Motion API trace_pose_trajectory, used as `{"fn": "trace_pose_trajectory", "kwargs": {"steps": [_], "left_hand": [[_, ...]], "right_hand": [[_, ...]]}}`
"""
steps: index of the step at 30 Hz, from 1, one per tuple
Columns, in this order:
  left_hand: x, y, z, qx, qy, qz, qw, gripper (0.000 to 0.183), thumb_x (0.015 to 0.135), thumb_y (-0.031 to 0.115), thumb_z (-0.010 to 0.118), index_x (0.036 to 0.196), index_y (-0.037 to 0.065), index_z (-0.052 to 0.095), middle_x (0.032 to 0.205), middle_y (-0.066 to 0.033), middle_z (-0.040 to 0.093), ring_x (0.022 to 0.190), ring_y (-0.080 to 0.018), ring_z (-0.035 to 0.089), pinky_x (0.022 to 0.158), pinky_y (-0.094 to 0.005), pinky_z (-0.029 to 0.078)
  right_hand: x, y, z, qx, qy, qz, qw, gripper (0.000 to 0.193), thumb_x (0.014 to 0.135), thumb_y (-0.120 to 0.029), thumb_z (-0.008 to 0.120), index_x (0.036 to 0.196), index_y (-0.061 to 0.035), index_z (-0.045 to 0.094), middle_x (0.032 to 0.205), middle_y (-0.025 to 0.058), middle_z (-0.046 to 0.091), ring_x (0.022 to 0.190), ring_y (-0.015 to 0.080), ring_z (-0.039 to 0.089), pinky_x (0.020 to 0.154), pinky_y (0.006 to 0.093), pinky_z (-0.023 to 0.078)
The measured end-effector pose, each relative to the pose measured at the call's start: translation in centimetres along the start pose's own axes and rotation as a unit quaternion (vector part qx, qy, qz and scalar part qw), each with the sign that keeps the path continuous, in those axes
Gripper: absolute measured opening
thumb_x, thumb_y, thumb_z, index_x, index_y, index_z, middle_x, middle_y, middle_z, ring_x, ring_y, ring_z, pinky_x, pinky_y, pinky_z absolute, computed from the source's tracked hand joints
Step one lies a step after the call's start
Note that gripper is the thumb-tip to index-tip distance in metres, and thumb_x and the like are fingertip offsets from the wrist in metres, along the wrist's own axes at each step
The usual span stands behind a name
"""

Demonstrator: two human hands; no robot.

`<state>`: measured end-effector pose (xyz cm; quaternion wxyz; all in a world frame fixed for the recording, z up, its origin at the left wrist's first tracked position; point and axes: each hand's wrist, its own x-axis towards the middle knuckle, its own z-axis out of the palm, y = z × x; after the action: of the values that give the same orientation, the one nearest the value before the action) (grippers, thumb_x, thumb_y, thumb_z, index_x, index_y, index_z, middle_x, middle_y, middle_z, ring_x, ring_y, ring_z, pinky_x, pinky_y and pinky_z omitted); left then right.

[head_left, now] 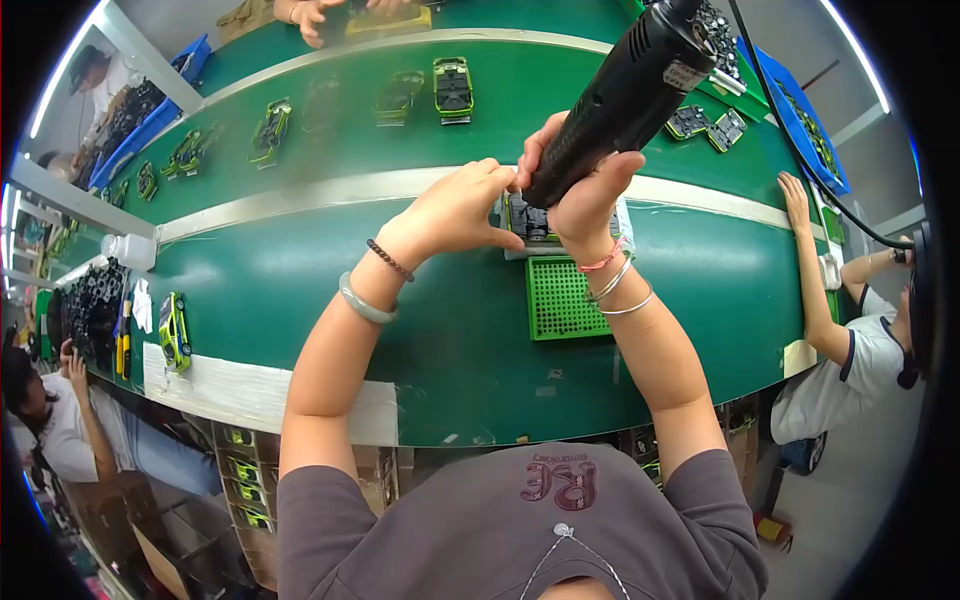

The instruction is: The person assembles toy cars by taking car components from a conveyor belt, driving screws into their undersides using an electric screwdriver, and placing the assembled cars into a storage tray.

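A black corded electric screwdriver (625, 95) slants down to the left in my right hand (590, 200), whose fingers wrap around its lower body. Its lower end is over a dark toy car chassis (528, 222) at the white rail, and the bit is hidden. My left hand (455, 210) spans the left side of the chassis, thumb at the near edge and fingers at the far edge close to the screwdriver. Part of the chassis is covered by my hands and the tool. Just nearer to me lies a green perforated tray (565, 300), partly behind my right wrist.
Beyond the white rail (300, 200), several toy car parts (453, 90) sit on a green surface. A green toy car (174, 332) stands at left near black-and-yellow tools (123, 340). A blue bin (800, 125) is at far right. Co-workers sit at both sides and across; one arm (815, 270) rests at right.
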<state>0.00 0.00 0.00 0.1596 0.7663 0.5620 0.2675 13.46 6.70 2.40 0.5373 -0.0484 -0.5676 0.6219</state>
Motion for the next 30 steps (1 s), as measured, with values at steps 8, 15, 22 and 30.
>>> {"fn": "trace_pose_trajectory", "kwargs": {"steps": [8, 15, 22, 30], "left_hand": [[-0.1, -0.7, 0.1, -0.013, 0.018, 0.033, 0.999, 0.056, 0.06, 0.032, 0.08, 0.1, 0.003, 0.053, 0.091, -0.0137, 0.054, 0.092, -0.0298, 0.05, 0.082, -0.0377, 0.043], [0.0, 0.9, -1.3, -0.042, -0.006, -0.01, 0.999, 0.051, 0.058, 0.031, 0.081, 0.09, 0.002, 0.054, 0.09, -0.0136, 0.054, 0.091, -0.03, 0.051, 0.082, -0.0373, 0.044], [0.0, -0.7, 0.2, 0.0, 0.018, 0.021, 1.0, 0.055, 0.058, 0.033, 0.081, 0.094, 0.003, 0.053, 0.09, -0.0138, 0.053, 0.091, -0.0302, 0.051, 0.081, -0.0368, 0.044], [-0.1, -0.5, 0.3, 0.002, 0.028, 0.013, 1.0, 0.06, 0.06, 0.035, 0.08, 0.106, 0.004, 0.055, 0.099, -0.0148, 0.052, 0.097, -0.0315, 0.052, 0.084, -0.0371, 0.044]], "right_hand": [[-0.4, 0.9, 0.8, -0.109, -0.012, 0.067, 0.992, 0.091, 0.063, -0.089, 0.028, 0.079, -0.0012, 0.049, 0.058, 0.0063, 0.049, 0.05, 0.0156, 0.049, 0.048, 0.0257, 0.04], [-0.2, 0.6, 1.5, -0.153, -0.024, 0.068, 0.986, 0.09, 0.065, -0.087, 0.03, 0.076, 0.0002, 0.05, 0.055, 0.0067, 0.048, 0.045, 0.0146, 0.048, 0.043, 0.0244, 0.039], [-0.2, 1.4, 0.8, -0.086, -0.009, 0.055, 0.995, 0.085, 0.071, -0.082, 0.032, 0.071, 0.0012, 0.05, 0.054, 0.006, 0.049, 0.044, 0.0129, 0.049, 0.042, 0.0235, 0.039], [0.1, -3.6, -0.8, 0.048, 0.043, 0.0, 0.998, 0.091, 0.066, -0.088, 0.022, 0.082, -0.0021, 0.049, 0.061, 0.0074, 0.051, 0.049, 0.0149, 0.05, 0.045, 0.0262, 0.041]]}}
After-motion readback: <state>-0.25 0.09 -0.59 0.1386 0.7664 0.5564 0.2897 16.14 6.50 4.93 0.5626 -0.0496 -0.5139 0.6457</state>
